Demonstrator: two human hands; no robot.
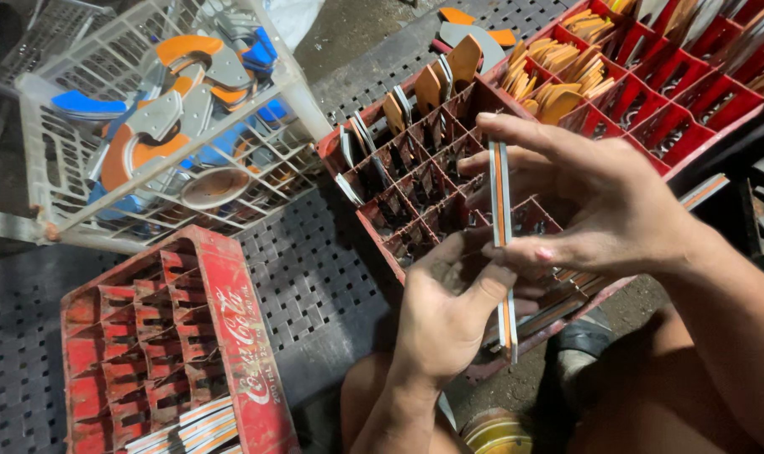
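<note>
workshop | red divided crates (651,101) of cut pieces | white basket (104,202)

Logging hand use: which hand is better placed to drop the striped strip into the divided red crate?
Right hand, probably: it pinches the strip directly above the crate; the left hand steadies its lower end.

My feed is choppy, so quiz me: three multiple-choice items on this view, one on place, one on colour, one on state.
1. Where is the white wire basket?
A. upper left
B. lower right
C. under the hands

2. What colour is the divided crate at lower left?
A. blue
B. red
C. green

3. How is the layered strip held?
A. lying loose in a crate
C. by one hand only
B. between both hands

Key: 1 A, it sits at the top left, full of orange, blue and grey pieces. 2 B, its walls are red. 3 B, the right hand grips its upper part and the left hand its lower part.
</note>
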